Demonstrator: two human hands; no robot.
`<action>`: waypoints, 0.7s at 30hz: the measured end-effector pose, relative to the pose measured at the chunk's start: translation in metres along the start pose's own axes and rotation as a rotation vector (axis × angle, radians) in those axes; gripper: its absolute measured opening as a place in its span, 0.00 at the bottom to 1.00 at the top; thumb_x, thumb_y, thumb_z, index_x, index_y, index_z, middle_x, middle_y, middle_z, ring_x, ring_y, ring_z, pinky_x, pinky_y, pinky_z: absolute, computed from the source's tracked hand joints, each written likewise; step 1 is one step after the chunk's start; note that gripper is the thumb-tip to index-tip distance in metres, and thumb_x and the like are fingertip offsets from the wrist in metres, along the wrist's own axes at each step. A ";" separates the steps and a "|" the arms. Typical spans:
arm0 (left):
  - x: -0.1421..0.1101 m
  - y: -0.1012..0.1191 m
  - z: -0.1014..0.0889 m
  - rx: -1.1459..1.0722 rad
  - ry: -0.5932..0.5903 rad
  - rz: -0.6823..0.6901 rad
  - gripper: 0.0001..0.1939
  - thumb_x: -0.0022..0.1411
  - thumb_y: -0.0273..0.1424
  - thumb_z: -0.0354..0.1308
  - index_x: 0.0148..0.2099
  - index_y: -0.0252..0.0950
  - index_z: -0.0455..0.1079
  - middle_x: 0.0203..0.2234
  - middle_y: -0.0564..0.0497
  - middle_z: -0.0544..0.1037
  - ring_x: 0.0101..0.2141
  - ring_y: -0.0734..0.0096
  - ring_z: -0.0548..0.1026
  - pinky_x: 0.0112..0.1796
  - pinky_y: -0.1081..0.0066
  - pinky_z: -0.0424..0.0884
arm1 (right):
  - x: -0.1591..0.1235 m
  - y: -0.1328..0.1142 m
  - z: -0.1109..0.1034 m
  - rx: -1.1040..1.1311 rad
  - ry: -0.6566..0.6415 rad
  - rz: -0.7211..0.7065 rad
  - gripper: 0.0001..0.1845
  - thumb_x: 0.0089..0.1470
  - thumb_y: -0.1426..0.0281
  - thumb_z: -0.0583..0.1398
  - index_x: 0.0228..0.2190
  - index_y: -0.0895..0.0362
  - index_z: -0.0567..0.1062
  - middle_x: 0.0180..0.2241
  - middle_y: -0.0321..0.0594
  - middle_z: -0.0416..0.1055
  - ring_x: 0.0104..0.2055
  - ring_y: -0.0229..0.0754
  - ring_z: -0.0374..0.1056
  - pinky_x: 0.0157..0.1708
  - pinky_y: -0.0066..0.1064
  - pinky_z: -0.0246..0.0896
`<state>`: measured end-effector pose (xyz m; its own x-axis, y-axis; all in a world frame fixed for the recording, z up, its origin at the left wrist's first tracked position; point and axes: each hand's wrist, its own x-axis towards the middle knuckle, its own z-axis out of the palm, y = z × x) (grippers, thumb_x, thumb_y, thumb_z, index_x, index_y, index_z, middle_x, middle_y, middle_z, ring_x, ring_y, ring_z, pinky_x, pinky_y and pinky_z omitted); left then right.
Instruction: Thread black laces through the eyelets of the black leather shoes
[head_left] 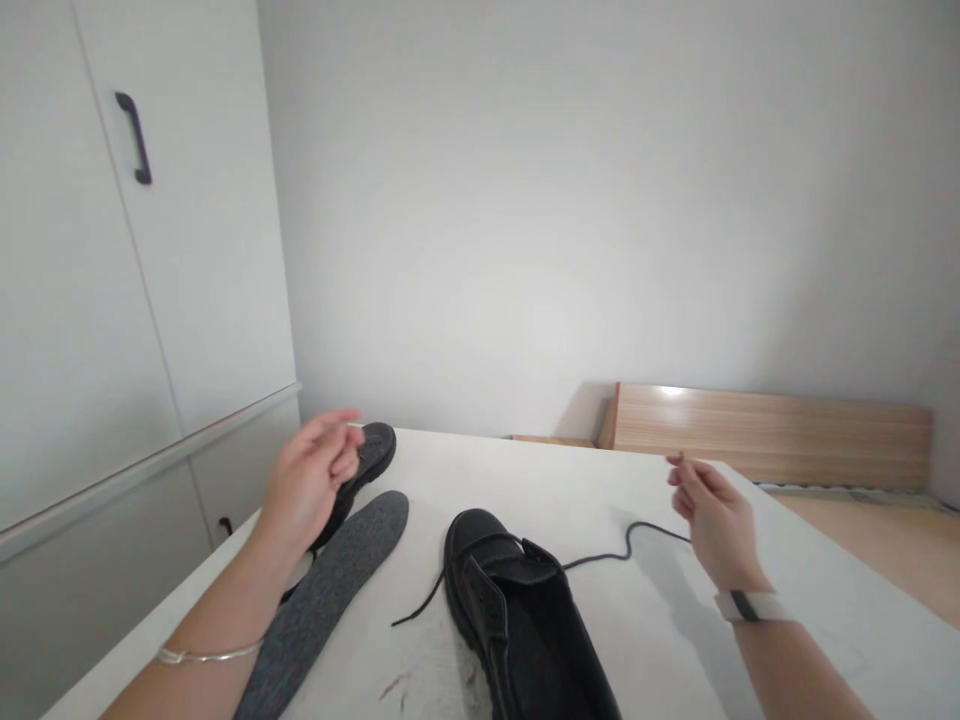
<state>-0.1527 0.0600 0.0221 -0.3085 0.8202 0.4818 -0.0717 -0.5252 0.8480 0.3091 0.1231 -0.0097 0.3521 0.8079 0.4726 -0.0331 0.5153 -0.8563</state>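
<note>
A black lace-up shoe (480, 570) lies near the table's front edge, toe pointing away, its tongue and opening visible. One end of its black shoelace (420, 608) trails left onto the table. The lace's other side runs right until my right hand (709, 510) hides it. That hand is raised with thumb and fingertips pinched; I cannot make out what is between them. My left hand (311, 480) hovers in front of a second black shoe (377, 450), slightly blurred, index finger stretched out and the others loosely curled, nothing visible in it. Beneath my left forearm lies a grey insole (352, 560).
The white table (525, 470) bears dark scuff marks near the front. A white cupboard (210, 250) with dark handles stands at the left. Beyond the table's right side is a wooden headboard (765, 430) against the grey wall.
</note>
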 end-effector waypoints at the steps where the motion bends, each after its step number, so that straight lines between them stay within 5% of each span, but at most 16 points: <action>1: -0.007 0.001 0.010 0.090 -0.155 -0.070 0.10 0.58 0.39 0.63 0.37 0.38 0.74 0.25 0.56 0.74 0.17 0.81 0.58 0.19 0.76 0.51 | -0.007 -0.001 0.013 -0.030 -0.128 0.030 0.19 0.46 0.54 0.70 0.31 0.56 0.79 0.25 0.36 0.67 0.18 0.31 0.50 0.15 0.28 0.39; 5: -0.035 -0.006 0.036 0.437 -0.723 -0.335 0.10 0.42 0.33 0.73 0.25 0.35 0.77 0.17 0.56 0.74 0.19 0.75 0.67 0.20 0.75 0.57 | -0.038 -0.011 0.053 -0.143 -0.522 0.120 0.17 0.49 0.56 0.69 0.30 0.58 0.81 0.25 0.39 0.73 0.19 0.30 0.52 0.17 0.26 0.41; 7: -0.044 -0.015 0.041 0.558 -0.858 -0.395 0.10 0.38 0.31 0.74 0.22 0.36 0.76 0.14 0.58 0.72 0.18 0.75 0.66 0.19 0.75 0.55 | -0.050 -0.013 0.065 -0.180 -0.651 0.142 0.16 0.50 0.57 0.69 0.31 0.58 0.82 0.24 0.40 0.75 0.21 0.33 0.59 0.20 0.26 0.49; 10: -0.048 -0.026 0.044 0.633 -0.908 -0.405 0.07 0.43 0.30 0.69 0.22 0.36 0.74 0.13 0.60 0.69 0.17 0.76 0.64 0.20 0.74 0.54 | -0.060 -0.013 0.073 -0.200 -0.771 0.160 0.16 0.50 0.58 0.69 0.33 0.58 0.82 0.24 0.42 0.78 0.27 0.41 0.69 0.28 0.30 0.60; 13: -0.041 -0.026 0.045 0.596 -0.833 -0.343 0.07 0.49 0.33 0.66 0.24 0.36 0.74 0.17 0.57 0.72 0.22 0.73 0.67 0.25 0.73 0.61 | -0.060 -0.012 0.073 -0.182 -0.725 0.128 0.16 0.49 0.58 0.69 0.31 0.58 0.81 0.24 0.42 0.78 0.28 0.42 0.71 0.29 0.31 0.61; 16: -0.033 -0.012 0.047 0.430 -0.663 -0.235 0.11 0.58 0.40 0.61 0.30 0.37 0.74 0.40 0.47 0.80 0.41 0.61 0.75 0.42 0.67 0.70 | -0.053 -0.016 0.067 -0.128 -0.503 0.037 0.14 0.50 0.59 0.68 0.31 0.57 0.79 0.23 0.38 0.75 0.21 0.35 0.61 0.21 0.27 0.51; 19: -0.029 0.006 0.043 -0.002 -0.433 -0.129 0.14 0.61 0.45 0.58 0.36 0.40 0.74 0.55 0.45 0.75 0.57 0.54 0.70 0.55 0.57 0.68 | -0.039 -0.023 0.054 -0.033 -0.201 -0.077 0.13 0.51 0.59 0.67 0.34 0.56 0.76 0.24 0.34 0.71 0.19 0.31 0.52 0.18 0.26 0.42; 21: -0.026 0.020 0.034 -0.437 -0.204 -0.061 0.10 0.59 0.42 0.63 0.35 0.41 0.74 0.47 0.48 0.80 0.52 0.57 0.75 0.53 0.57 0.74 | -0.027 -0.027 0.043 0.045 0.011 -0.152 0.14 0.50 0.59 0.68 0.33 0.55 0.75 0.24 0.32 0.69 0.18 0.30 0.50 0.18 0.26 0.41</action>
<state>-0.1139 0.0361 0.0337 -0.1027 0.8573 0.5045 -0.4891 -0.4851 0.7249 0.2599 0.0992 0.0097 0.3667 0.7168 0.5931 -0.0203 0.6435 -0.7651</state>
